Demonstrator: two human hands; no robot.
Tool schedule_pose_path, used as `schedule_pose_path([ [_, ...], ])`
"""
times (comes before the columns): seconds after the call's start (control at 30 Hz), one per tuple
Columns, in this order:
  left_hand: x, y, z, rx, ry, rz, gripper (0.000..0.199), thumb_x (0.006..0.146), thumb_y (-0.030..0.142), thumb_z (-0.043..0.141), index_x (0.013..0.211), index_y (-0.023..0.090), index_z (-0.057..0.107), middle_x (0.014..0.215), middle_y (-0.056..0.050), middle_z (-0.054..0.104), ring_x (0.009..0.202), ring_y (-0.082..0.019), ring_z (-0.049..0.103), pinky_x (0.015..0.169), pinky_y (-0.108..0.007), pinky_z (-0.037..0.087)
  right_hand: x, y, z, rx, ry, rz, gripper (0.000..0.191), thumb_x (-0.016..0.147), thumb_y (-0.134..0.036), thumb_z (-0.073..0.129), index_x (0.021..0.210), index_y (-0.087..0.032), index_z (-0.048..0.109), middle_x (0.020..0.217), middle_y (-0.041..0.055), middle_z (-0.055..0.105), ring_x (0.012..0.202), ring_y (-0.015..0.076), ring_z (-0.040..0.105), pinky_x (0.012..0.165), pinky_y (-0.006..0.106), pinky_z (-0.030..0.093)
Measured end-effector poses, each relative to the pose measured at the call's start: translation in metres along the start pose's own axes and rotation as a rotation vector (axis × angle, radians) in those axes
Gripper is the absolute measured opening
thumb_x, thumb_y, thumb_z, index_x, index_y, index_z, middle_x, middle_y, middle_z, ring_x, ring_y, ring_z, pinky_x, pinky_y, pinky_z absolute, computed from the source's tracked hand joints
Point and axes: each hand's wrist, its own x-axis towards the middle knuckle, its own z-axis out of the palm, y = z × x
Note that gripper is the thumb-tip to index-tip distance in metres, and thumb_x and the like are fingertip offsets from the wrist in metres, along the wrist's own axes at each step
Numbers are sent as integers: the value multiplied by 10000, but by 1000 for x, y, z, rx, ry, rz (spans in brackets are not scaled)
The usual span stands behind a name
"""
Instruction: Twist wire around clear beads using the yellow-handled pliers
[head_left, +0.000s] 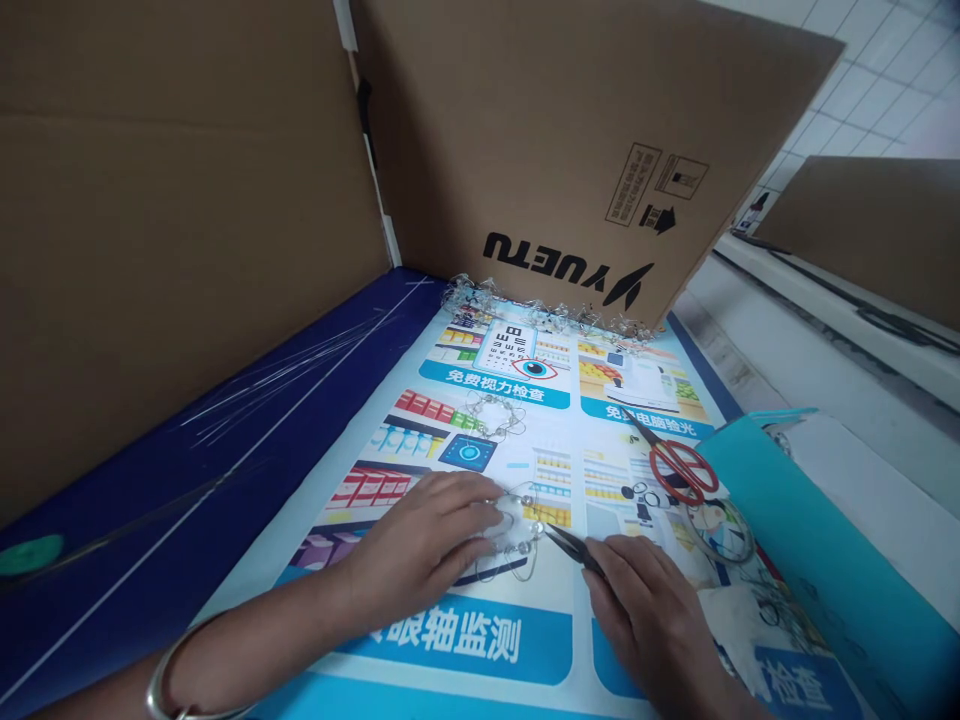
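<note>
My left hand [442,530] bends its fingers over the left side of a beaded wire ring [525,545], holding it on the printed sheet. Clear beads and thin wire loops show around the ring's edge; the part under my fingers is hidden. My right hand [649,615] grips a pair of dark needle-nose pliers [568,542]. The pliers' tips reach the right side of the ring near a bead; whether the jaws pinch the wire is too small to tell. A similar beaded wire ring [495,414] lies farther up the sheet.
Several wire pieces [540,312] lie in a row along the foot of a cardboard panel [570,130]. Red-handled scissors [679,470] and a coil of wire [718,532] lie at the right, beside a turquoise folder [817,540]. Loose wires [292,375] lie on the blue left side.
</note>
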Motion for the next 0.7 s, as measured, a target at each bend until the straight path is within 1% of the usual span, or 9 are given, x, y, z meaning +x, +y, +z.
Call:
schedule_pose_path([
  [0.13,3,9,-1,26,-103,44,274,848,251,513,1120,257,548,1249,-55,514,1163,-257,426,911,-437,377,1,-1,1,13,11,10,223,854,-207,501,1063,-154,557,947,85,601,857,208,552,753,368,462],
  [0.2,4,12,-1,19,-132,59,269,841,262,525,1108,269,559,1253,-48,511,1170,-261,419,912,-433,372,1,-1,2,14,18,12,209,856,-205,492,1045,-151,564,940,85,605,850,205,557,753,363,464],
  [0.37,3,12,1,13,-146,43,249,820,222,548,1060,275,585,1237,-37,521,1159,-258,430,915,-428,370,3,0,1,-35,41,-5,215,873,-216,450,1028,-147,582,931,85,618,859,206,568,779,368,459],
  [0.5,3,10,2,-7,-132,63,258,816,211,552,1066,271,585,1225,-39,532,1159,-252,433,914,-417,382,6,-1,-1,-88,2,-13,236,895,-223,404,1011,-166,602,898,76,622,840,188,574,763,332,461],
  [0.6,4,10,1,-8,-154,67,274,821,190,538,1080,273,578,1219,-37,535,1158,-246,433,916,-413,382,8,0,-1,-131,-8,-16,260,909,-230,371,989,-164,610,859,81,612,829,187,568,732,311,462],
  [0.7,5,10,0,-8,-178,74,284,826,170,518,1084,275,575,1222,-36,532,1159,-246,428,920,-414,374,8,2,1,-149,-62,-18,247,901,-208,380,1005,-162,599,854,81,593,834,190,554,733,315,450],
])
